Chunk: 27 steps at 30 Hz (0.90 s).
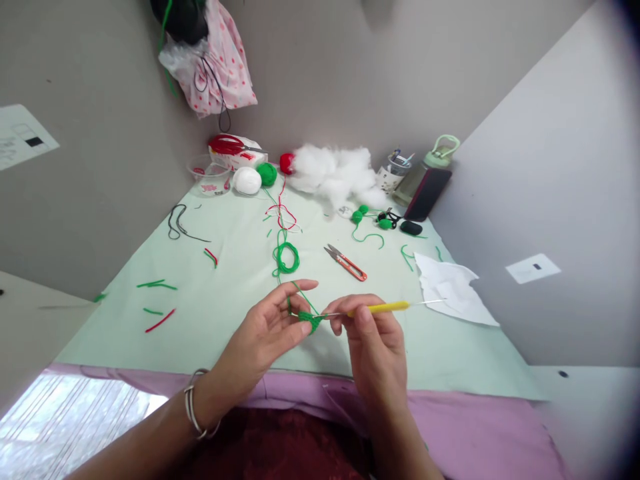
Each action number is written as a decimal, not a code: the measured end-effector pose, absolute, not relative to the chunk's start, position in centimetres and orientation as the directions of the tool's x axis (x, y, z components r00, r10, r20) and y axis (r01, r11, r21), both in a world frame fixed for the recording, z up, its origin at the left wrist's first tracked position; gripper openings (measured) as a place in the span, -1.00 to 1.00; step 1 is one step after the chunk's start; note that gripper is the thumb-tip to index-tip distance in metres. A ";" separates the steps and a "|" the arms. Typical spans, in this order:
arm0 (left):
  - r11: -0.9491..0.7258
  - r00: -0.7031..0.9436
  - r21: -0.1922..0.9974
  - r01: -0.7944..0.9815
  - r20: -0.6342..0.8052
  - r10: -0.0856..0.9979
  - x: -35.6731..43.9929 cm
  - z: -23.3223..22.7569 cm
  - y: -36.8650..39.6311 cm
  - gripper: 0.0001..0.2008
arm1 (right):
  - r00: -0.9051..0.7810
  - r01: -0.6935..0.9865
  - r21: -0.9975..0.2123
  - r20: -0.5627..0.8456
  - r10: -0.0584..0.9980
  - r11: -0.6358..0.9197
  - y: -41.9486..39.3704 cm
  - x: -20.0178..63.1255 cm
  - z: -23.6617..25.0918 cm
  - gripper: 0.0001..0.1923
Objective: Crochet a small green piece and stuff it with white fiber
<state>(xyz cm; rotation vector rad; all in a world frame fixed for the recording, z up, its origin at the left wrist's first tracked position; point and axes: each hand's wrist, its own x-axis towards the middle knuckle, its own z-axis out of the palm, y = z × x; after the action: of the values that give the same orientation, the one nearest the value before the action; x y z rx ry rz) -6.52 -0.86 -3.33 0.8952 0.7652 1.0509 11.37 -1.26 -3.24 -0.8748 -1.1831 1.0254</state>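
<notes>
My left hand (pixel 267 328) pinches a small green crochet piece (pixel 311 321) between thumb and fingers, its index finger raised with green yarn running over it. In my right hand (pixel 376 340) is a crochet hook (pixel 383 308) with a yellow handle and metal ends, held between thumb and fingers. The hook's left tip meets the top edge of the green piece. From my left hand the yarn leads up to a loose green coil (pixel 289 257) on the table and on towards a green yarn ball (pixel 267 175).
Orange thread snips (pixel 346 263) lie beyond my hands. White stuffing (pixel 337 175), a white yarn ball (pixel 247 181) and a red yarn ball (pixel 287 163) sit at the back. A bottle (pixel 434 167) and phone (pixel 429 193) stand back right; torn white paper (pixel 453 288) lies right.
</notes>
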 end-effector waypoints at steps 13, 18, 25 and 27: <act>0.443 0.378 0.720 -0.534 -0.265 0.887 -5.5 -2.9 -1.0 -0.34 | -0.157 0.622 -0.359 0.813 0.560 0.696 -2.8 11.0 -4.8 -0.64; 0.440 0.367 0.672 -0.595 -0.259 0.893 -6.0 -2.3 -0.5 -0.51 | 0.131 0.099 -0.838 0.545 0.828 0.537 -2.1 11.2 -3.7 -0.74; 0.301 0.289 0.799 -0.521 -0.167 0.943 -5.2 -2.9 -1.0 -0.52 | 0.039 0.227 -0.797 0.581 0.813 0.559 -2.0 10.5 -3.5 -0.71; 0.319 0.290 0.773 -0.548 -0.182 0.940 -5.1 -2.9 -1.1 -0.50 | -0.039 0.411 -0.639 0.701 0.713 0.651 -2.4 10.4 -3.7 -0.65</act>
<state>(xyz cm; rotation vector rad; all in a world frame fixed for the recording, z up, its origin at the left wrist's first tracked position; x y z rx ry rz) -5.12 -1.06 -2.89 0.6606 0.7111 1.0942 10.40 -2.42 -3.73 -0.9307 -1.6642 0.3118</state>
